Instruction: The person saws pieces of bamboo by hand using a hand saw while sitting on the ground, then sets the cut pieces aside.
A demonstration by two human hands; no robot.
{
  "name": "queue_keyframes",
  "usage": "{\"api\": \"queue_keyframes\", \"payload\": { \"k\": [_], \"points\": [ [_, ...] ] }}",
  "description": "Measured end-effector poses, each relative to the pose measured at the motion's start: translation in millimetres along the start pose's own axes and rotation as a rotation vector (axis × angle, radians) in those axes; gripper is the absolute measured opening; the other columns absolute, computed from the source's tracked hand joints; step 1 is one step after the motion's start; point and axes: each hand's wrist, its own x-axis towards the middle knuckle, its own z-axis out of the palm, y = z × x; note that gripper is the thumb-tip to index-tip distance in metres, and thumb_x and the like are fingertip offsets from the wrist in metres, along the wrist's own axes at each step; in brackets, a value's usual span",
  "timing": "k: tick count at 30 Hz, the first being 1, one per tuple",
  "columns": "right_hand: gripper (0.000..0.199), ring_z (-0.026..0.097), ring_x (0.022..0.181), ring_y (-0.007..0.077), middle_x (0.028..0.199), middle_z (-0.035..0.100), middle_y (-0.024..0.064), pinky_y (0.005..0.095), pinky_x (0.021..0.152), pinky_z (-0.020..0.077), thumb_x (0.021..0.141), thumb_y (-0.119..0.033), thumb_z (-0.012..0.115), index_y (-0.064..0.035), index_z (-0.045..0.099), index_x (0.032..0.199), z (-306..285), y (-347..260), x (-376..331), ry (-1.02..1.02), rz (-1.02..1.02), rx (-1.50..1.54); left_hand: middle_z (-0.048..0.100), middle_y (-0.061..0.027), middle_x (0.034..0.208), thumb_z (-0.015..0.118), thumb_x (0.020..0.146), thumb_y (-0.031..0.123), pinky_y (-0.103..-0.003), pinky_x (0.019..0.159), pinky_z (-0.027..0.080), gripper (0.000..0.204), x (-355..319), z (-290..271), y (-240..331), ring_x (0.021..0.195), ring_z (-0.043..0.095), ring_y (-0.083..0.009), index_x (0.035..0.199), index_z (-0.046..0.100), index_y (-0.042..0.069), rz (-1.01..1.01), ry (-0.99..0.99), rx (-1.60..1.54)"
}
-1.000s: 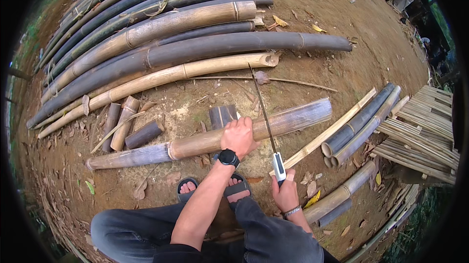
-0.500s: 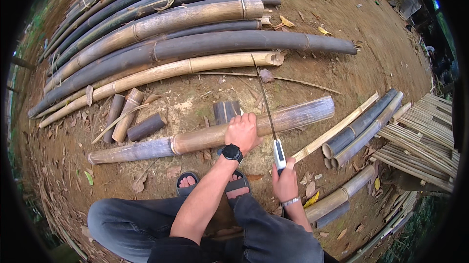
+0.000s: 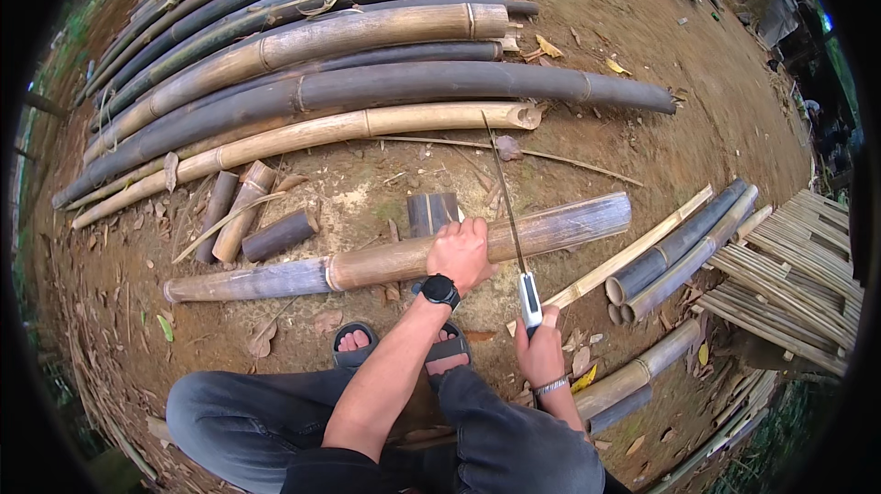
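Note:
A thick bamboo pole [image 3: 390,263] lies across in front of me, brown with pale whitish ends. It rests over a short dark bamboo piece [image 3: 431,211]. My left hand [image 3: 461,251] is closed over the pole's middle, gripping it from above; a black watch is on that wrist. In my right hand [image 3: 541,347] is a hand saw [image 3: 529,299] with a white and black handle, fingers wrapped around it. Its long thin blade crosses the pole just right of my left hand, tip pointing away. Whether the teeth have cut in cannot be made out.
Long dark and tan bamboo poles [image 3: 413,86] lie stacked at the far left. Short cut pieces [image 3: 280,235] sit at left. More bamboo lengths [image 3: 679,251] and a slatted bamboo rack [image 3: 794,260] are at right. My sandalled feet [image 3: 353,343] are just below the pole.
The saw and my right hand have shifted slightly nearer to me. My left hand keeps its grip on the pole, and the whole view has moved a little.

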Motion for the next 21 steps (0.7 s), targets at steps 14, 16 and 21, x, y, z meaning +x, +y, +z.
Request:
{"api": "queue_keyframes", "payload": {
  "k": [14,16,21],
  "points": [
    [0.038,0.063,0.075,0.0538,0.075,0.063,0.0343,0.0584,0.059,0.0473,0.096,-0.019,0.064,0.0005,0.039,0.118,-1.6,3.8,-10.9,0.016,-0.036,-0.018,0.066,-0.0118,0.098,0.089,0.062,0.041,-0.038,0.088,0.054,0.062,2.8,1.6,-0.2,0.096,0.068,-0.0280,0.101,0.058,0.004,-0.002,0.014,0.003],
    [0.038,0.063,0.075,0.0544,0.074,0.063,0.0340,0.0586,0.059,0.0470,0.096,-0.018,0.063,0.0009,0.039,0.118,-1.2,-12.1,18.3,0.007,-0.048,0.020,0.066,-0.0116,0.097,0.089,0.061,0.041,-0.038,0.088,0.054,0.062,4.3,3.9,-3.1,0.095,0.068,-0.0276,0.101,0.058,0.004,0.016,0.036,-0.014],
    [0.038,0.063,0.076,0.0544,0.075,0.063,0.0337,0.0589,0.060,0.0468,0.096,-0.020,0.064,0.0006,0.039,0.116,-0.9,10.4,-25.3,0.024,-0.006,0.038,0.067,-0.0111,0.092,0.089,0.059,0.038,-0.035,0.082,0.055,0.059,0.3,7.0,-2.4,0.089,0.069,-0.0255,0.097,0.059,0.004,0.037,0.105,0.017]
  ]
}}
